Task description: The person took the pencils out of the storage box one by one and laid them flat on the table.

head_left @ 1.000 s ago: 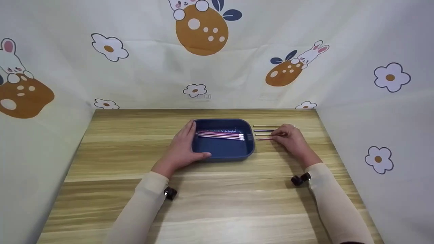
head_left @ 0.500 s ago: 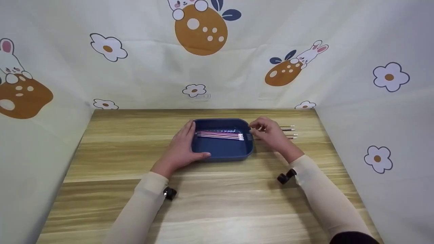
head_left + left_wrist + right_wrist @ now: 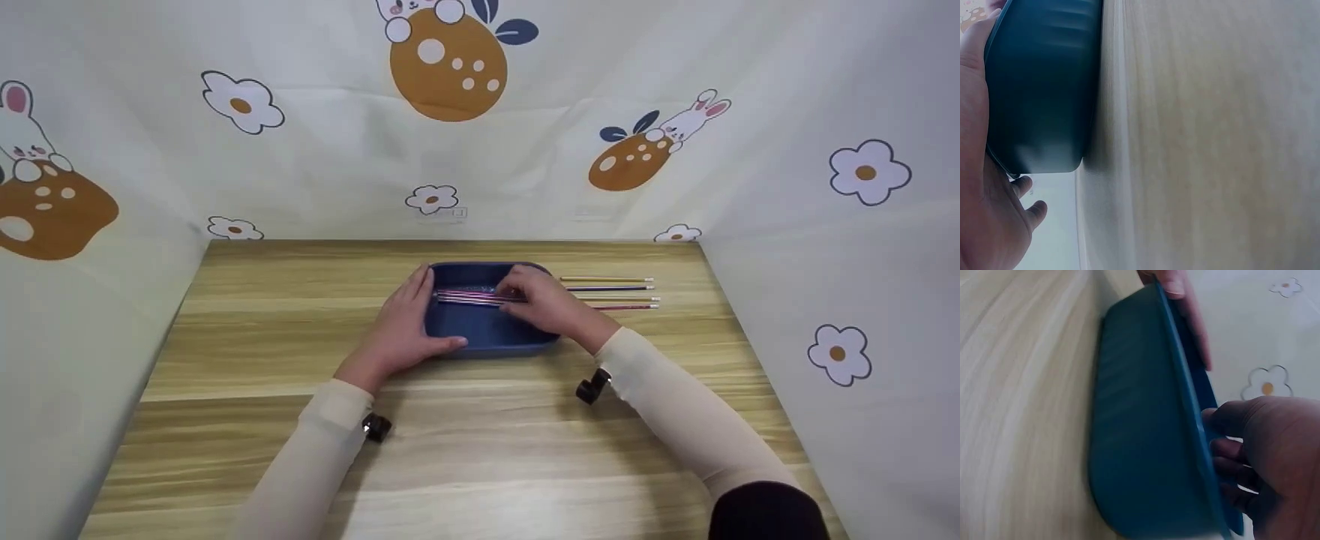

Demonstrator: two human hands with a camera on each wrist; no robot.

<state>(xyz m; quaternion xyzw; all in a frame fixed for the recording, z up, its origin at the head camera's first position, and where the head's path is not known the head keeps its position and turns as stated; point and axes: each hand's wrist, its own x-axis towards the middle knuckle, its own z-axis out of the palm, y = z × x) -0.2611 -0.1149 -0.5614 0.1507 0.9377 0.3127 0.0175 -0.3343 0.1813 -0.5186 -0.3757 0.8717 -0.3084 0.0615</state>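
Note:
In the head view a blue rectangular box [image 3: 491, 351] sits on the table. Several striped pencils [image 3: 461, 298] lie lengthwise inside it. My left hand [image 3: 401, 322] holds the box's left end, with the thumb over the front rim and the fingers along the left side. My right hand [image 3: 544, 300] reaches over the right rim into the box, its bent fingers over the right ends of the pencils, covering them. In the right wrist view its thumb and fingers are apart, and no pencil shows between them. To the right of the box, several pencils [image 3: 619, 288] lie side by side, white eraser ends pointing right.
The wood-grain table [image 3: 480, 435] ends at a pale patterned cloth [image 3: 337, 165] that rises behind and at both sides. Each sleeve carries a small dark camera, one on the left wrist [image 3: 376, 428] and one on the right wrist [image 3: 592, 387].
My right hand has moved left from the row of pencils, across the box's right rim and into the box. My left hand and the box have stayed in place.

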